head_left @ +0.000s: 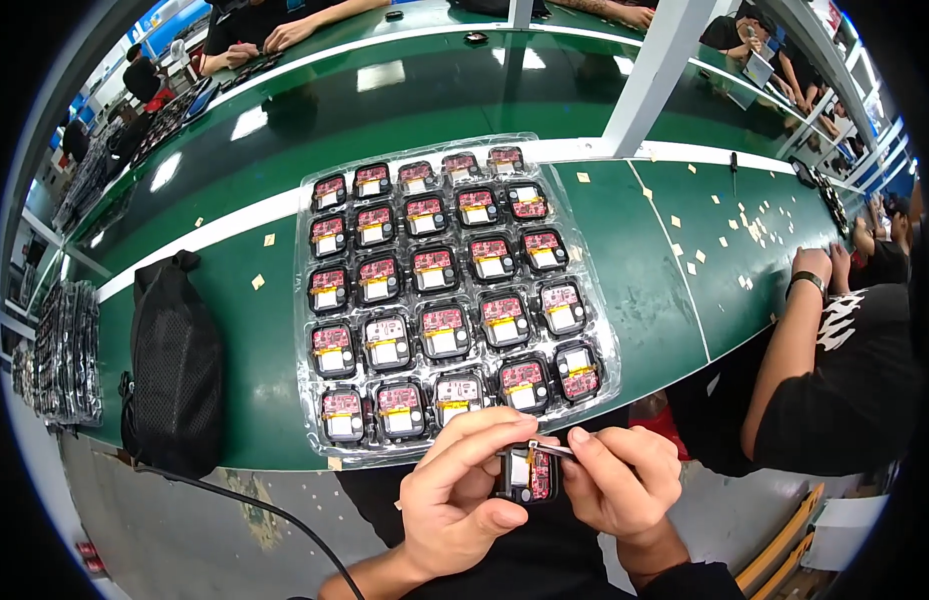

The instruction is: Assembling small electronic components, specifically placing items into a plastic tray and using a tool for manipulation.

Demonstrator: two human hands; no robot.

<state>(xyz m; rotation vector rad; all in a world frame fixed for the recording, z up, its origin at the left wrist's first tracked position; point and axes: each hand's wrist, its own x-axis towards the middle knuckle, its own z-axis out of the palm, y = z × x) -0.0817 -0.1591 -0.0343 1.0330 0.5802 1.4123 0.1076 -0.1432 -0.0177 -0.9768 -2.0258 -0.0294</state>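
Note:
My left hand (446, 505) grips a small black square device housing (540, 482) near the table's front edge. Inside the housing show a red circuit board and a pale block. Between the thumb and fingers of my right hand (624, 485) is a pair of metal tweezers (556, 451), its tips at the upper part of the housing, by a small pale piece. Just beyond both hands lies a clear plastic tray (602, 345) filled with rows of similar housings, most showing red boards, pale blocks and yellow strips.
A black mesh bag (179, 370) stands left of the tray, with a black cable (284, 515) running below it. Small yellowish pieces (754, 225) litter the green table (644, 300). A person (834, 380) sits at right. A white post (654, 85) rises behind the tray.

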